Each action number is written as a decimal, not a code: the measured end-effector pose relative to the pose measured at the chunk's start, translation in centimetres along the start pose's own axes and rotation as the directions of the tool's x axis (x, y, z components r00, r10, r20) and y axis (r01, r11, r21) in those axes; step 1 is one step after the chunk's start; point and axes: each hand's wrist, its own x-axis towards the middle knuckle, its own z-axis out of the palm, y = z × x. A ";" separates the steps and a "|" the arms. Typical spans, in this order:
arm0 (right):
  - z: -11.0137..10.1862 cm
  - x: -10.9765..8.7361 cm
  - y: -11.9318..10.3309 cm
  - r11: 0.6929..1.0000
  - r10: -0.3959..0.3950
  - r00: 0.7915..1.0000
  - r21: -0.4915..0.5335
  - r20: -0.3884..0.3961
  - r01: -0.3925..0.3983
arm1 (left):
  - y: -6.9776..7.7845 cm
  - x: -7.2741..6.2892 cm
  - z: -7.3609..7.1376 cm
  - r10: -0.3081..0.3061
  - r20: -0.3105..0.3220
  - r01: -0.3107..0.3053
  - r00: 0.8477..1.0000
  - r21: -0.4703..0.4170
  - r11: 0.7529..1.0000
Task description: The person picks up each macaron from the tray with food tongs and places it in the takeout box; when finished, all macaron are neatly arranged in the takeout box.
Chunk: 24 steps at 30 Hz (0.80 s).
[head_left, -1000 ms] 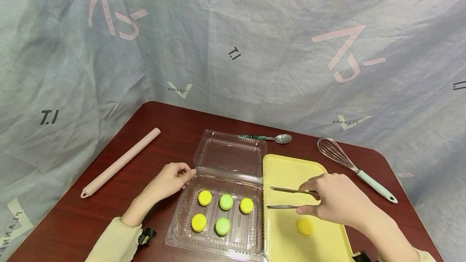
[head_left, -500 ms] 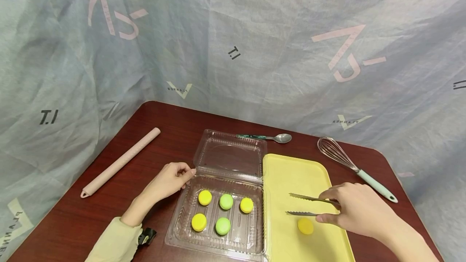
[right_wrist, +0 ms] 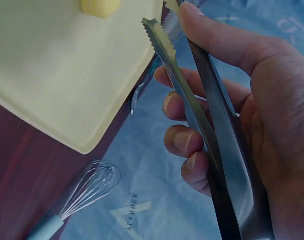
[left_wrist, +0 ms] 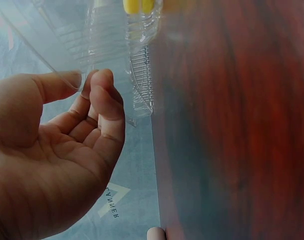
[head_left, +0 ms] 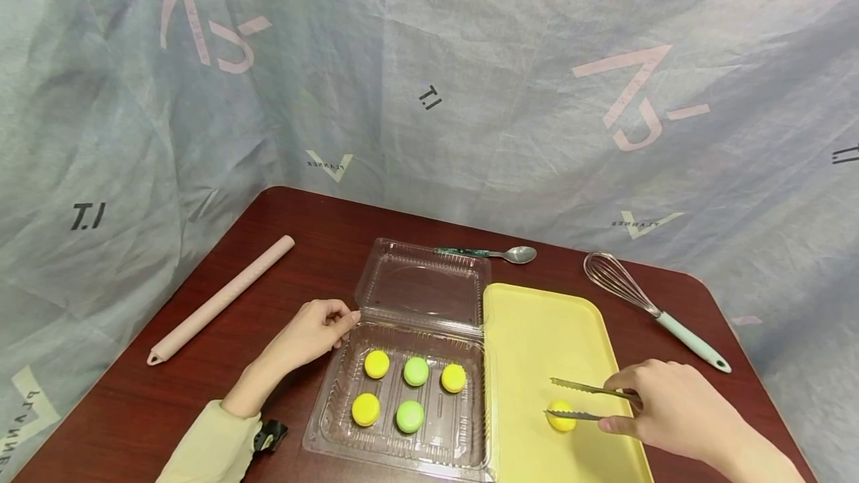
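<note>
Metal tongs (right_wrist: 206, 110) with serrated tips are gripped in my right hand (head_left: 678, 405), their arms apart. In the head view the tips hang over the yellow tray (head_left: 537, 326), the nearer arm passing across a yellow macaron (head_left: 562, 423). My left hand (head_left: 312, 330) pinches the left edge of a clear plastic box (head_left: 463, 434) near its hinge, thumb against fingertips in the left wrist view. Inside the box's base sit several macarons: yellow ones, such as the front left macaron (head_left: 365, 409), and two green ones, including the front green macaron (head_left: 409, 417). The lid (head_left: 423, 285) lies folded back.
A pink rolling pin (head_left: 221, 300) lies on the left of the dark red table (head_left: 322, 229). Behind the lid is a spoon (head_left: 517, 254). The whisk (head_left: 654, 311) lies right of the tray. A grey cloth (head_left: 416, 43) hangs behind the table.
My right hand has moved right and toward me with the tongs, from beside the box to above the macaron on the tray. The left hand keeps its place.
</note>
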 end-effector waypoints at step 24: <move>1.5 -1.0 1.2 1.000 0.025 0.995 0.008 0.093 -0.026 | 0.1 0.0 0.0 -0.009 -0.001 0.009 1.000 -0.008 1.000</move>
